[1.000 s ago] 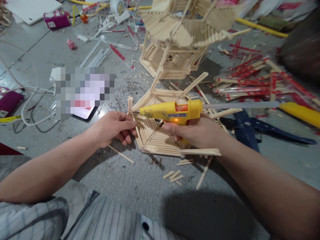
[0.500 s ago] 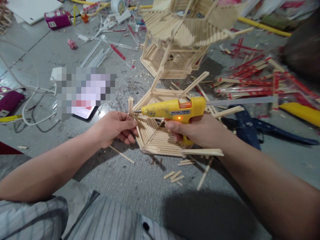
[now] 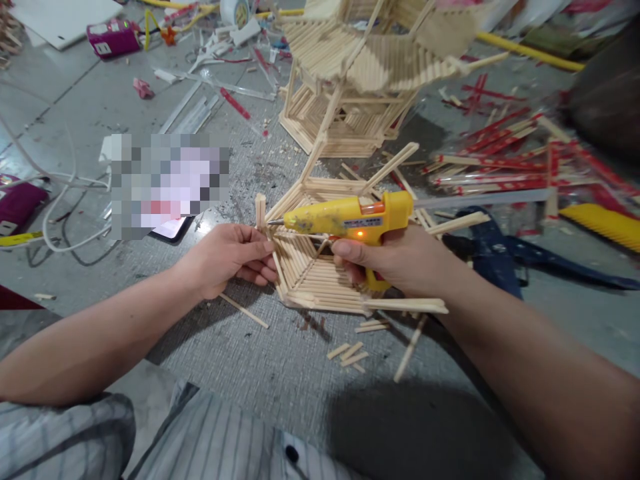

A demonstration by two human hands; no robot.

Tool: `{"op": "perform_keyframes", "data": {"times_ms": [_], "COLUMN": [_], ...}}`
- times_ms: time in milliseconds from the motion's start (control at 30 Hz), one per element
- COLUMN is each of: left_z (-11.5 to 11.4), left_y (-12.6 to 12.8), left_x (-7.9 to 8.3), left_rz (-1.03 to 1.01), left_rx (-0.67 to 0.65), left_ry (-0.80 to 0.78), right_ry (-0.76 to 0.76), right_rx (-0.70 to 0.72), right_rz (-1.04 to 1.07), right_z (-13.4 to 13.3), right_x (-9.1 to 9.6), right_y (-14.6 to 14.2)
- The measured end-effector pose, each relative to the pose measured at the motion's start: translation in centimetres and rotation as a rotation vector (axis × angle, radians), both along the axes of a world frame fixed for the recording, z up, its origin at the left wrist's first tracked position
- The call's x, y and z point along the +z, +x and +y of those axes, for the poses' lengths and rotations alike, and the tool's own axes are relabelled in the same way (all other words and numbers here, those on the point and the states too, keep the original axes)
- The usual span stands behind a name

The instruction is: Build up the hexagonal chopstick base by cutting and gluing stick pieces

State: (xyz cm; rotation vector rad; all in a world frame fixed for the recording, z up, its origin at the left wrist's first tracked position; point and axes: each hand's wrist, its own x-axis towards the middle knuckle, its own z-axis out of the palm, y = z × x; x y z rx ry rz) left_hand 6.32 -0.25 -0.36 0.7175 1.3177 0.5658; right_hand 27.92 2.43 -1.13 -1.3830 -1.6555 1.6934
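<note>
Glue gun (image 3: 327,217), smudged yellow, gripped in right hand (image 3: 397,257), left hand (image 3: 233,255) pinching stick frame (image 3: 325,285)

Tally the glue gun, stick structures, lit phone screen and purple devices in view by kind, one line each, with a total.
Glue gun: 1
Stick structures: 2, one nearer, one farther
Lit phone screen: 1, partly blurred
Purple devices: 2
Total: 6

A phone (image 3: 185,183) is lying near a white cable (image 3: 59,249); a pink scrap (image 3: 143,88) and a purple box (image 3: 114,40) are sitting farther back, and a yellow brush (image 3: 603,227) is lying over to the right.
</note>
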Motion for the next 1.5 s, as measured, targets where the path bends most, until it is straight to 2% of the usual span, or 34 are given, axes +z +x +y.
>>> {"op": "perform_keyframes", "data": {"times_ms": [633, 933, 1233, 1500], "left_z": [-0.1, 0.0, 0.0, 0.0], "left_y": [-0.1, -0.1, 0.0, -0.2], "left_x": [0.0, 0.0, 0.2, -0.1], "left_rz": [-0.010, -0.011, 0.000, -0.012], "left_rx": [0.008, 0.015, 0.013, 0.004], "left_ry": [-0.009, -0.015, -0.017, -0.019], "right_ry": [-0.056, 0.014, -0.011, 0.038], "right_rx": [-0.035, 0.018, 0.004, 0.038], "right_rz": [0.019, -0.074, -0.041, -0.063], "right_z": [0.0, 0.1, 0.0, 0.0], "right_x": [0.7, -0.2, -0.1, -0.3], "right_y": [-0.4, 0.1, 0.0, 0.2]}}
